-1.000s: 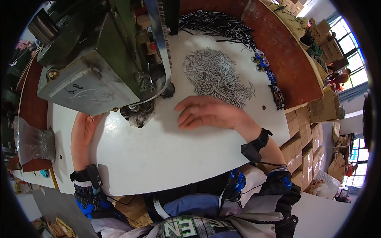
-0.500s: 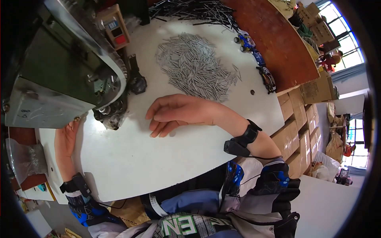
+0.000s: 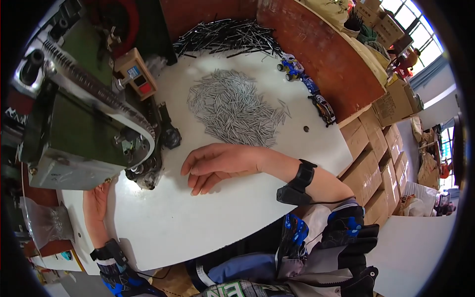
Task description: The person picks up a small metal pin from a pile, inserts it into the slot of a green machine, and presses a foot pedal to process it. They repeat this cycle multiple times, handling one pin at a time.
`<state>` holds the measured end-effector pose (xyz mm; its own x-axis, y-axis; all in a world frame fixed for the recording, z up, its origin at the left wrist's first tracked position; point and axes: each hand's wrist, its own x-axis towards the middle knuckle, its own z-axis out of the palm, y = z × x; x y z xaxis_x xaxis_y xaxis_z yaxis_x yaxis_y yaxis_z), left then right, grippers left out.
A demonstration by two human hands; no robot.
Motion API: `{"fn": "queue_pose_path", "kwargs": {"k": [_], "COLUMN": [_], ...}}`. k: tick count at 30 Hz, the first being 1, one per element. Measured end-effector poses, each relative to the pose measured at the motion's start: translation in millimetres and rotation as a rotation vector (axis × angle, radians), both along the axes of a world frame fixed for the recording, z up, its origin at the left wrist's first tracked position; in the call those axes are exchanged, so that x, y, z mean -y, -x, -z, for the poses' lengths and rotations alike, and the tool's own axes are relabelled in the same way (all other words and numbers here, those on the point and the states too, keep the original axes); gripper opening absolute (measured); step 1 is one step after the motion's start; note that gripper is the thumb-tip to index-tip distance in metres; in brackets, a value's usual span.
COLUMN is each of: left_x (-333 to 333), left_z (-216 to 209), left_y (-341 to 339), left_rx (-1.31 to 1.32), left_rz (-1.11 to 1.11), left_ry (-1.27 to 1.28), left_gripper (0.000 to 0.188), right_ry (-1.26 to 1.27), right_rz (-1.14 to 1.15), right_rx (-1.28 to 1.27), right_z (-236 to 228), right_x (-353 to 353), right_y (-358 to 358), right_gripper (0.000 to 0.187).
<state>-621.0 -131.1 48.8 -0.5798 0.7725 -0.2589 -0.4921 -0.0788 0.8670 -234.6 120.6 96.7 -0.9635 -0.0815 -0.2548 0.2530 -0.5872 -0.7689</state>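
My right hand [image 3: 222,166] hovers over the white table [image 3: 198,227], its fingers loosely curved and apart with nothing visible in them. It is just in front of a large pile of short grey metal pins [image 3: 237,106]. On the left, my left hand [image 3: 97,203] reaches up beside a green machine [image 3: 84,133]; its fingertips are hidden behind the machine's lower housing, so whether they hold anything does not show. Between the hands, the dark working end [image 3: 144,173] of the machine stands low over the table. Black straps are on both wrists.
A wooden switch box [image 3: 134,74] with a red button is beside the machine. Long black rods [image 3: 227,39] lie heaped at the back. Toy cars [image 3: 321,109] line the reddish-brown board [image 3: 336,59]. Cardboard boxes [image 3: 368,173] are stacked right. A clear plastic bag [image 3: 47,222] sits far left.
The view has tilted upward, so the table and machine appear lower and more of the back board shows. Both hands keep nearly the same pose and place at the table.
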Motion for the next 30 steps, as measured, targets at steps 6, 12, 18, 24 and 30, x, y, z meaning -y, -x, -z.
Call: {"fn": "queue_pose_path", "kwargs": {"k": [6,12,18,24,30], "left_x": [1,7,-1,1,-4], "left_z": [-11,-9,-17,-18,-24], "left_y": [-10,-4,-16,-14,-24], "left_rx": [-0.031,-0.003,-0.016,-0.036,-0.036], "left_rz": [-0.017,-0.066,-0.110,-0.114,-0.116], "left_ry": [-0.011,-0.026,0.007,0.037,0.031], "left_gripper": [0.034,0.029,0.031,0.031,0.031], "right_ry": [0.075,0.105,0.039,-0.006,-0.017], "right_rz": [-0.065,-0.079,-0.099,-0.090,-0.064], "right_rx": [-0.010,-0.019,-0.031,-0.038,0.014], "right_z": [2,3,5,2,-5], "right_x": [-5,-7,-7,-5,-3], "right_y": [6,5,5,4,5], "right_gripper": [0.026,0.026,0.027,0.027,0.018]}}
